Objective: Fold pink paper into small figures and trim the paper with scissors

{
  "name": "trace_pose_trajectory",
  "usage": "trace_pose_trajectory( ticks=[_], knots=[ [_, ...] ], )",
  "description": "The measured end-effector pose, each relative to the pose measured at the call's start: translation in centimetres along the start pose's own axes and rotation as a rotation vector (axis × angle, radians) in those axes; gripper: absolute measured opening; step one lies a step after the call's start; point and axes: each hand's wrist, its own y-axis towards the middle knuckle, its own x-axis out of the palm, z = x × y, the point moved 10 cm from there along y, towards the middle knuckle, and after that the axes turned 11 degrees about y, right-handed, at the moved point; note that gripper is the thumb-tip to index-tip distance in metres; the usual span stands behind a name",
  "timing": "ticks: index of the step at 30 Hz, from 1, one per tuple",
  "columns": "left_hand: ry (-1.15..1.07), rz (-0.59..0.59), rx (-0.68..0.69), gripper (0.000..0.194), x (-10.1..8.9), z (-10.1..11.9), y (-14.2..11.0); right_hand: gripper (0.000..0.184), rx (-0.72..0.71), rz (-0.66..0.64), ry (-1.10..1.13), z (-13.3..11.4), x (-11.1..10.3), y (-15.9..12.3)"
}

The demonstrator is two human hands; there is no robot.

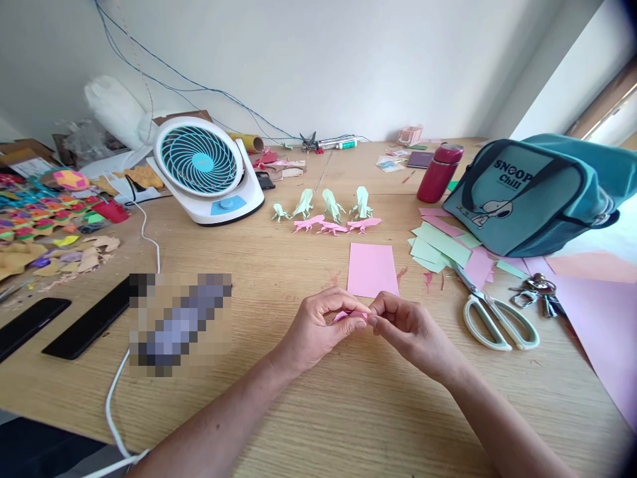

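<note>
Between my two hands is a small folded piece of pink paper [351, 315], mostly covered by fingers. My left hand [321, 325] pinches its body from the left. With thumb and forefinger, my right hand [405, 322] grips the right end of the same piece. Just beyond my fingers a flat pink sheet [371, 269] lies on the table. Farther back stand several folded pale green paper figures [332, 204], with pink folded figures [334, 228] in a row before them.
White-handled scissors [497, 322], keys [540, 289] and green paper scraps [438, 245] lie at right, near a teal bag [527, 192] and a red bottle [440, 174]. A white fan [206, 169] stands at left; its cable [113, 398] crosses the table near black flat objects [92, 322].
</note>
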Motion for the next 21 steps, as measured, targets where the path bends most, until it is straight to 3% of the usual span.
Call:
trace_pose_trajectory(
  ticks=[7,21],
  knots=[
    [-0.08,0.031,-0.092,0.019,0.0,-0.7,-0.3,0.027,-0.078,-0.039,-0.09,-1.2,0.2,-0.2],
    [0.21,0.111,0.096,0.024,-1.2,1.6,-0.4,0.025,-0.125,-0.033,-0.015,-1.1,0.1,-0.3]
  ],
)
